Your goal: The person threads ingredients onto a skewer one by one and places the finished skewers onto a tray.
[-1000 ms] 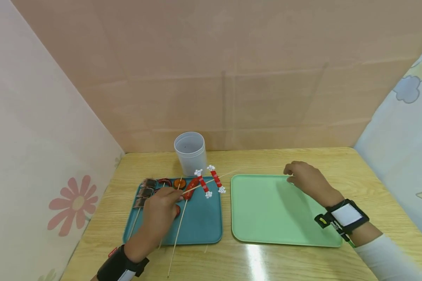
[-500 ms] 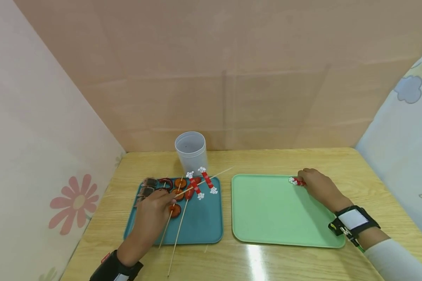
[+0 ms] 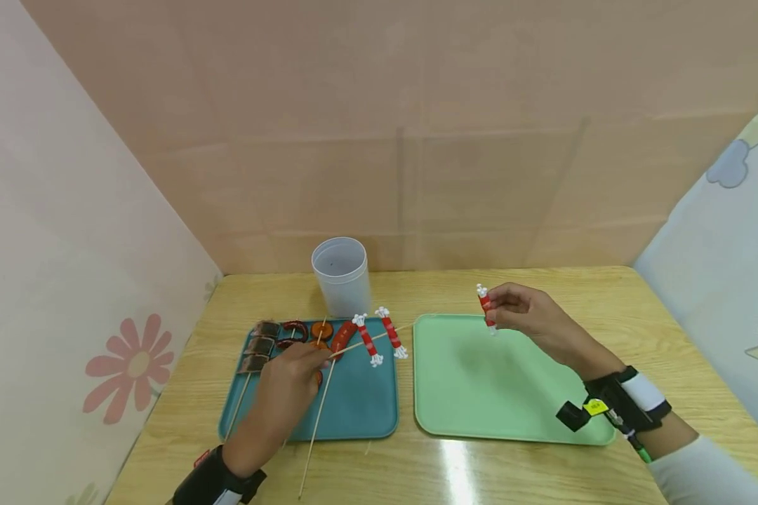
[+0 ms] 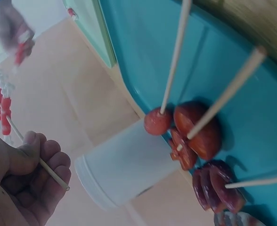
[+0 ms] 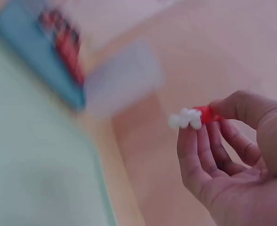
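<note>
My left hand (image 3: 288, 384) pinches a bamboo skewer (image 4: 54, 177) between thumb and fingers, above the blue tray (image 3: 369, 414). Two red pieces with knobby white ends are threaded on it, a nearer one (image 3: 368, 340) and a farther one (image 3: 391, 332). The skewer's tip points right, past the pieces. My right hand (image 3: 533, 315) holds a matching red-and-white piece (image 3: 485, 302) upright between thumb and fingertips, raised over the far edge of the green tray (image 3: 474, 400). In the right wrist view its white end (image 5: 185, 117) juts beyond the fingers.
On the blue tray lie skewers of toy food: dark slabs (image 3: 260, 345), a dark red curl (image 3: 295, 327), orange rounds (image 3: 321, 330) and a sausage (image 3: 343, 339). A translucent cup (image 3: 344, 287) stands behind. Another red-and-white piece (image 4: 72, 13) lies on the green tray.
My right hand went down to the green tray, took up a red-and-white piece, and has lifted it leftward toward the skewer. The left hand, still holding the skewer, shifted slightly.
</note>
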A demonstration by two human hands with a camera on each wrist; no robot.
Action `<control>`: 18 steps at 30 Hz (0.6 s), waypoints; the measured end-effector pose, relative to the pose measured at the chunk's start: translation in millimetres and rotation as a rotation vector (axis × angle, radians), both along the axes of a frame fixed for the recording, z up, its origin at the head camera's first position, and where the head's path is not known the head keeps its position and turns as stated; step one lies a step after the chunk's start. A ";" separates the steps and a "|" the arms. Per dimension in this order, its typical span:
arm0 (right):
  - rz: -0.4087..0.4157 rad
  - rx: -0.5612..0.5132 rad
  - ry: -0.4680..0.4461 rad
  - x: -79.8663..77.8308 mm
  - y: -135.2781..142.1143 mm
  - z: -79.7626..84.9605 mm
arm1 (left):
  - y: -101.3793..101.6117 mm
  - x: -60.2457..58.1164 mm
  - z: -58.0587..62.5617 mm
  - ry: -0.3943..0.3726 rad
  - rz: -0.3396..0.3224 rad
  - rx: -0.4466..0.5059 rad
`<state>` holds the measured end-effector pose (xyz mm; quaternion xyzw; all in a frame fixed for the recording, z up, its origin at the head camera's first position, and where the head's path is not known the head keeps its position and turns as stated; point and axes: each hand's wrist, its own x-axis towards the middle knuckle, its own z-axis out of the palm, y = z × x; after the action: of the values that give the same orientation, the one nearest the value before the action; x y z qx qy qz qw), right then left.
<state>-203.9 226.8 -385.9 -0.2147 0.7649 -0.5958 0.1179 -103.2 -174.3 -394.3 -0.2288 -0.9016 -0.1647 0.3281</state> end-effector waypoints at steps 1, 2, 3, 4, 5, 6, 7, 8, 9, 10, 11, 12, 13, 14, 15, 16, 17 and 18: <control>0.041 -0.078 -0.052 3.2 -6.8 4.7 | 1.7 -0.2 -0.4 0.005 -0.009 0.002; 0.081 -0.137 -0.082 6.2 -13.1 8.7 | 3.2 -0.4 -0.8 0.010 -0.017 0.001; 0.111 -0.177 -0.102 9.1 -19.1 12.2 | 4.6 -0.6 -1.3 0.015 -0.026 -0.001; 0.131 -0.208 -0.118 11.8 -24.9 15.2 | 5.8 -0.7 -1.9 0.020 -0.033 -0.002; 0.153 -0.233 -0.128 14.3 -30.1 17.8 | 6.9 -0.8 -2.4 0.022 -0.038 -0.003; 0.164 -0.252 -0.144 16.7 -34.9 20.1 | 8.0 -0.8 -2.8 0.027 -0.039 -0.004; 0.174 -0.269 -0.157 19.0 -39.0 22.0 | 8.7 -1.0 -3.4 0.027 -0.040 -0.005; 0.182 -0.275 -0.163 21.1 -42.6 23.8 | 9.4 -1.1 -3.7 0.027 -0.041 -0.007; 0.186 -0.279 -0.170 22.9 -45.7 25.3 | 9.9 -1.1 -3.9 0.027 -0.043 -0.009; 0.187 -0.282 -0.178 24.4 -48.4 26.6 | 10.4 -1.1 -3.9 0.027 -0.043 -0.009; 0.184 -0.286 -0.187 25.7 -50.5 27.8 | 10.5 -1.1 -3.9 0.029 -0.041 -0.009; 0.179 -0.287 -0.193 26.6 -52.1 28.8 | 10.5 -1.0 -3.8 0.032 -0.039 -0.009; 0.174 -0.288 -0.197 27.3 -53.1 29.7 | 10.3 -1.1 -3.6 0.033 -0.036 -0.006; 0.171 -0.291 -0.198 27.7 -53.7 30.4 | 10.0 -1.0 -3.2 0.036 -0.035 -0.003; 0.165 -0.294 -0.202 27.8 -53.8 30.7 | 9.6 -0.9 -2.8 0.036 -0.033 0.000; 0.162 -0.297 -0.204 27.8 -53.5 30.8 | 9.1 -1.0 -2.6 0.039 -0.029 0.000; 0.163 -0.302 -0.201 27.6 -53.0 30.6 | 8.4 -0.9 -2.3 0.043 -0.026 0.001; 0.169 -0.310 -0.199 27.3 -52.2 30.1 | 7.8 -0.7 -2.0 0.048 -0.022 0.000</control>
<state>-176.6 174.5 -355.8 -0.2335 0.6279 -0.7127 0.2081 -103.9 -166.6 -396.2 -0.2426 -0.8909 -0.1627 0.3478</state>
